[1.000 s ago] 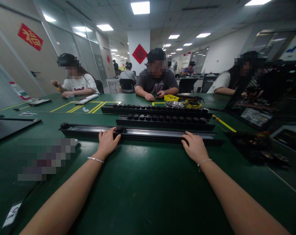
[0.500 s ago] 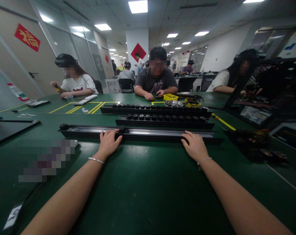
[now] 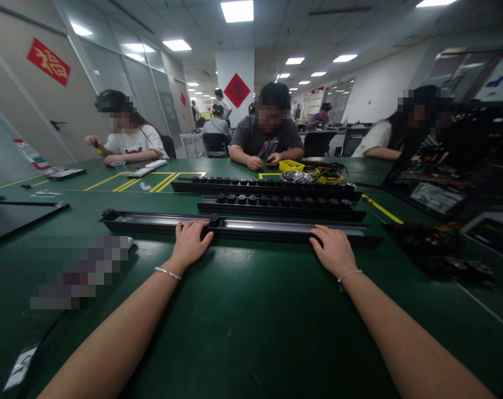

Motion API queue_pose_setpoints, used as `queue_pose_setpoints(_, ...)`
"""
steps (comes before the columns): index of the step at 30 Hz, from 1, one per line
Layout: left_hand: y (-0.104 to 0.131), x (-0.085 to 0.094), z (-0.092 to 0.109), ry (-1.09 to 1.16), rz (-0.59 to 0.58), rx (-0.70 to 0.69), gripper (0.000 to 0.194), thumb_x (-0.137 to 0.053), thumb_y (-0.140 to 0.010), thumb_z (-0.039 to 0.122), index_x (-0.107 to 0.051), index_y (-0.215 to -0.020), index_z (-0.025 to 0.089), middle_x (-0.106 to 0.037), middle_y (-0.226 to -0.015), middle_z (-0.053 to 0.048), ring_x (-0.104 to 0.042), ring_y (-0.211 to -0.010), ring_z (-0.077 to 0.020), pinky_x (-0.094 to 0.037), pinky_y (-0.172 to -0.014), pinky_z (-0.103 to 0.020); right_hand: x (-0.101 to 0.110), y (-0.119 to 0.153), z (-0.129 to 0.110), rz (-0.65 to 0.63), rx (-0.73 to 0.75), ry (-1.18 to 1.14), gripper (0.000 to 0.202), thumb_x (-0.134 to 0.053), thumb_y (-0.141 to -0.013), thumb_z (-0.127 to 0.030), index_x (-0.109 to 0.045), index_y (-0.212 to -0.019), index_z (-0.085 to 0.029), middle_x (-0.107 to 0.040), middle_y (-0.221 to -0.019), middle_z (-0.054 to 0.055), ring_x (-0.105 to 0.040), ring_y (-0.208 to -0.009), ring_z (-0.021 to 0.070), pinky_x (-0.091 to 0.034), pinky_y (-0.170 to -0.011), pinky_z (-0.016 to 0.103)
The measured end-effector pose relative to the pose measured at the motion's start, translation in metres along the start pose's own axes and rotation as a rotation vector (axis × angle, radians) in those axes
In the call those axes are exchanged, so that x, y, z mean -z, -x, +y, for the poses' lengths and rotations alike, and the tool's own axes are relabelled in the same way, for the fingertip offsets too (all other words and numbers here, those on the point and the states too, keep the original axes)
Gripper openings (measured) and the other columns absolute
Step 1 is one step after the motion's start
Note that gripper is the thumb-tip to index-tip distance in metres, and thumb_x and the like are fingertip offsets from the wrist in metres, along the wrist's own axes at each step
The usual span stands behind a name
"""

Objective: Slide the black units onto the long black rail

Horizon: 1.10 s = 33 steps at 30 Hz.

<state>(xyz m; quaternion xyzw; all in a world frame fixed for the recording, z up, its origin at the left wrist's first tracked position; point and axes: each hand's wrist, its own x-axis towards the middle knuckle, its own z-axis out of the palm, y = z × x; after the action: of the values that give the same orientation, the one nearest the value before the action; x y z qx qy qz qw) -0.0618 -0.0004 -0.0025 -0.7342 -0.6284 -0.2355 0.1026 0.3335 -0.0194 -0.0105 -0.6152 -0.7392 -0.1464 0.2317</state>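
the long black rail with shiny channel (image 3: 268,224) lies on the green table (image 3: 243,332), showing only two small black pieces (image 3: 216,220); the two black rails behind (image 3: 276,211) bear many. left hand (image 3: 192,241) and right hand (image 3: 334,250) curve over the front rail; whether pinching, i cannot tell.

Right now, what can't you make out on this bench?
All in the head view:
- Left hand and right hand: palm sides and exact grip, hidden by the backs of the hands.
- Near rail: stretches covered by fingers.
- Item at left: pixelated over.
- Dark parts at right: too dim and blurred.
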Motion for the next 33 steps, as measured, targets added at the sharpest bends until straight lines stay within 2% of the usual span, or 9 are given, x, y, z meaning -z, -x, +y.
queue_pose_setpoints(9,0.001,0.002,0.011,0.012,0.021,-0.024,0.036,-0.047,-0.085,0.038,-0.058,-0.114,0.022,-0.063,-0.119,-0.007,-0.049,-0.118,-0.0266,-0.022,-0.109,-0.051,0.002,0.002,-0.004,-0.033,-0.060,-0.020,0.035,-0.037,-0.089,-0.035,-0.065,-0.106,-0.022,-0.062,-0.120,0.008,-0.054,-0.108,0.0259,-0.027,-0.101,0.057)
queue_pose_setpoints(15,0.001,0.000,0.010,0.007,0.017,-0.053,0.037,-0.047,-0.084,0.036,-0.057,-0.114,0.017,-0.065,-0.116,-0.009,-0.055,-0.111,-0.0260,-0.028,-0.107,-0.045,0.005,0.001,-0.006,-0.035,-0.062,-0.033,0.034,-0.038,-0.089,-0.033,-0.066,-0.105,-0.022,-0.064,-0.116,0.008,-0.055,-0.106,0.0250,-0.030,-0.100,0.054)
queue_pose_setpoints(27,0.002,0.000,0.011,0.019,-0.011,-0.024,0.037,-0.047,-0.083,0.034,-0.056,-0.116,0.022,-0.063,-0.121,-0.005,-0.053,-0.115,-0.0240,-0.023,-0.110,-0.046,0.009,-0.001,-0.006,-0.096,-0.068,0.023,0.037,-0.037,-0.090,-0.039,-0.067,-0.104,-0.021,-0.068,-0.101,0.007,-0.057,-0.095,0.0230,-0.031,-0.096,0.045)
queue_pose_setpoints(33,0.003,0.002,0.014,0.018,-0.022,-0.027,0.038,-0.048,-0.082,0.033,-0.057,-0.117,0.024,-0.063,-0.121,-0.004,-0.052,-0.115,-0.0241,-0.023,-0.109,-0.047,0.010,-0.001,-0.006,-0.105,-0.068,0.028,0.037,-0.037,-0.091,-0.040,-0.066,-0.104,-0.021,-0.068,-0.100,0.006,-0.057,-0.094,0.0224,-0.030,-0.096,0.044)
